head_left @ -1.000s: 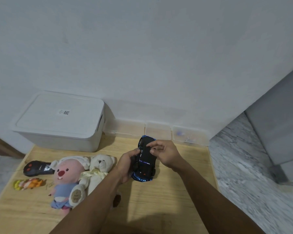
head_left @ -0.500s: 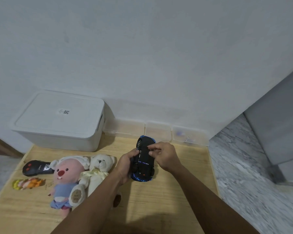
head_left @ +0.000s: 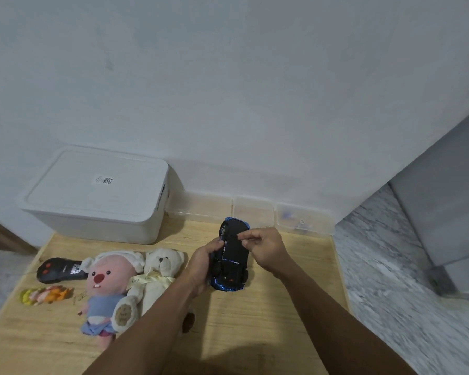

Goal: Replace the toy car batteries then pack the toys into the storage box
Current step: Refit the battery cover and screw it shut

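Toy car (head_left: 232, 255), upturned, before storage box (head_left: 98, 196): my left hand (head_left: 201, 266) cradles it; my right hand (head_left: 263, 247) pinches at underside; best lift gently.

Since a second ago our right hand (head_left: 266, 249) has slid its pinching fingertips (head_left: 240, 237) from the far end of the upturned car (head_left: 232, 257) toward the middle of its underside. Our left hand (head_left: 202, 266) has shifted its thumb a little along the car's left side. The car has tipped slightly, its near end sitting closer to the table (head_left: 255, 320).
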The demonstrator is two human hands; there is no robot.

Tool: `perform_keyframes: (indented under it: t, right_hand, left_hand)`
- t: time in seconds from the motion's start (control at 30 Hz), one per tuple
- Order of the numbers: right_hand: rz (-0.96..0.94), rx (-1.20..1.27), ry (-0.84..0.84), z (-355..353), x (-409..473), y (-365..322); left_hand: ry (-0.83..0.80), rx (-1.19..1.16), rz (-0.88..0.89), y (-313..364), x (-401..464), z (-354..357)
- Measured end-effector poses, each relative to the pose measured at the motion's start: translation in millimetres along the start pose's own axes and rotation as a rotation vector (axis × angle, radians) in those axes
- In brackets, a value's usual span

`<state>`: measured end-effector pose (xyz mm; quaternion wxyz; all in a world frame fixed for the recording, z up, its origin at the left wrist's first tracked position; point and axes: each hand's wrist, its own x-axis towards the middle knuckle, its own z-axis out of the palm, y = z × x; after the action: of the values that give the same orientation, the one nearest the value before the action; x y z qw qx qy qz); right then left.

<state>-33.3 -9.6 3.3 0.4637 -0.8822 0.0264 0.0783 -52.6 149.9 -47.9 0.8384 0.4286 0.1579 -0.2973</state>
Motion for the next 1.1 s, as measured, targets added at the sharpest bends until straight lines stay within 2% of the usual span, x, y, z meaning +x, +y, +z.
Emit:
perform_keyframes:
  t: [0.6,0.97,1.1]
  right_hand:
    - [0.011,0.065,0.057,4.7,-1.0,-3.0]
    - [0.015,0.012,0.003,3.9,-0.2,-4.9]
    - [0.079,0.056,0.027,5.5,0.7,-3.9]
  left_hand:
    - [0.021,0.017,0.021,2.7,0.3,-0.2]
    - [0.014,0.036,0.020,4.5,-1.0,-1.4]
    - [0.013,0.035,0.032,3.8,-1.1,0.1]
